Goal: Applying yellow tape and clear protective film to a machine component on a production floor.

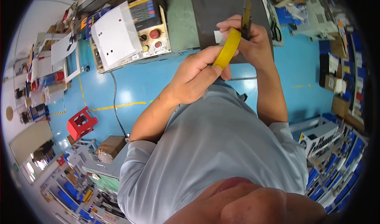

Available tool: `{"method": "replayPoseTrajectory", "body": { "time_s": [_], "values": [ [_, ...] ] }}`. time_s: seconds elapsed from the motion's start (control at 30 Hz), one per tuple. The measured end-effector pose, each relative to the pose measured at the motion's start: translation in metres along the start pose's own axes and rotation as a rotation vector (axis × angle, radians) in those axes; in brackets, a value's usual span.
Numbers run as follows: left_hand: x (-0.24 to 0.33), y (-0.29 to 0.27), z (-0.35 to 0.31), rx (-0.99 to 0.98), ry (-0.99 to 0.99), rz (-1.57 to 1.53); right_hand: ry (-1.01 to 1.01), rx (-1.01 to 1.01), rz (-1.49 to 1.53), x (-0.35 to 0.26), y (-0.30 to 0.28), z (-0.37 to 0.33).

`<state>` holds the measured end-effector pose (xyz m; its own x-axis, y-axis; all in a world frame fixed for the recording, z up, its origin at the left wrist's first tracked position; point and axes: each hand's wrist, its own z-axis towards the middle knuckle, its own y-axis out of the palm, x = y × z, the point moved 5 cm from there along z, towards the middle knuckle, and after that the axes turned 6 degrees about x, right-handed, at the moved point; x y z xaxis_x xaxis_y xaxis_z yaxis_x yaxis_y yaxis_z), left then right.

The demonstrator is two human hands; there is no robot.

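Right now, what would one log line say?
left hand: holds yellow tape roll | right hand: holds cutter knife | nearby: control panel

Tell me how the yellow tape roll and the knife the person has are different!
The tape roll is bright yellow, while the knife looks darker. The tape roll is rounded; the knife is long and narrow. The tape roll is in the left grip, but the knife is in the right grip. Both are held above the floor.

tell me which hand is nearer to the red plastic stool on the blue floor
Left. The left hand, pinching the glossy yellow ring-shaped roll, is up and right of the stool in the picture; the right hand is farther right and higher.
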<state>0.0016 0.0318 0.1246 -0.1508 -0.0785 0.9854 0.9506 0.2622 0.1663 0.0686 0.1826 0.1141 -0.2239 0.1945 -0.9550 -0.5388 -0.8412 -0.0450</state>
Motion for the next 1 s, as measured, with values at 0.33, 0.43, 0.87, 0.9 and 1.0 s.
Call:
{"method": "replayPoseTrajectory", "body": {
  "time_s": [0.33, 0.43, 0.87, 0.9, 1.0],
  "values": [
    [0.002, -0.020, -0.009, 0.444, 0.195, 0.255, -0.217, 0.141, -0.386, -0.020, 0.035, -0.018],
    [0.012, -0.027, -0.024, 0.484, 0.307, 0.354, -0.254, 0.107, -0.259, -0.018, 0.054, -0.010],
    [0.011, -0.045, -0.040, 0.715, 0.370, 0.512, -0.301, 0.073, -0.264, -0.017, 0.086, 0.003],
    [0.011, -0.045, -0.039, 0.701, 0.355, 0.505, -0.269, 0.073, -0.256, -0.015, 0.086, 0.005],
    [0.015, -0.045, -0.037, 0.668, 0.391, 0.507, -0.186, 0.132, -0.252, -0.014, 0.085, 0.004]
  ]
}}
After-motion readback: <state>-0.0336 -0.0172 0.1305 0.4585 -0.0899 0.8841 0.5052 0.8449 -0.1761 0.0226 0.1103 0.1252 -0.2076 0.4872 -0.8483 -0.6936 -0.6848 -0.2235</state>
